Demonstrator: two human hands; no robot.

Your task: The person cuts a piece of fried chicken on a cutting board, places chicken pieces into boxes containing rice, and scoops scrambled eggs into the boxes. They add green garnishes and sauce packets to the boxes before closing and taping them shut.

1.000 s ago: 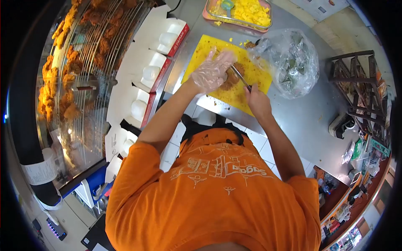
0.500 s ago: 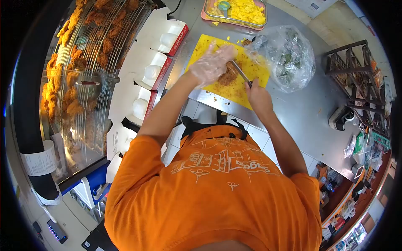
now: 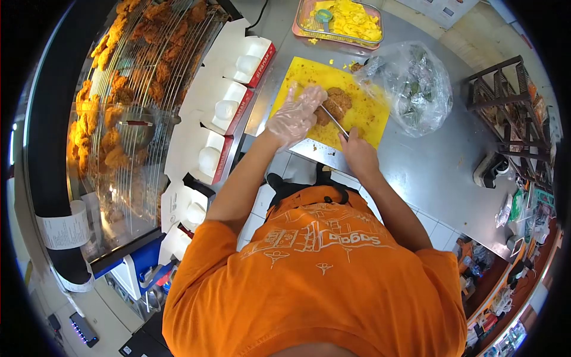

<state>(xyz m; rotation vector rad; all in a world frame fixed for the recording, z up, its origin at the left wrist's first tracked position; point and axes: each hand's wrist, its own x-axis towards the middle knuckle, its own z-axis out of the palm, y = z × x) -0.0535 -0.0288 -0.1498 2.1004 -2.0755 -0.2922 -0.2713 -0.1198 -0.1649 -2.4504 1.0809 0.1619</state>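
A brown piece of fried chicken (image 3: 338, 102) lies on a yellow cutting board (image 3: 372, 128) strewn with crumbs. My right hand (image 3: 360, 152) is closed around the handle of a knife (image 3: 336, 123). The blade slants up and left across the chicken, with its tip by my left fingers. My left hand (image 3: 295, 118), in a clear plastic glove, is at the chicken's left side with its fingers stretched out and the thumb apart. Its fingertips overlap the chicken's edge; how firmly they press cannot be seen.
Open boxes (image 3: 235, 107) holding white rounded items line the left. Beyond them, fried chicken (image 3: 113, 140) sits on racks in a glass warmer. A tray of yellow food (image 3: 351, 22) with a green scoop is at the back. A plastic bag of greens (image 3: 416, 89) lies right of the board.
My left hand has drawn back leftward and down, uncovering more of the chicken. My right hand and the knife have come slightly lower. The whole view has shifted a little.
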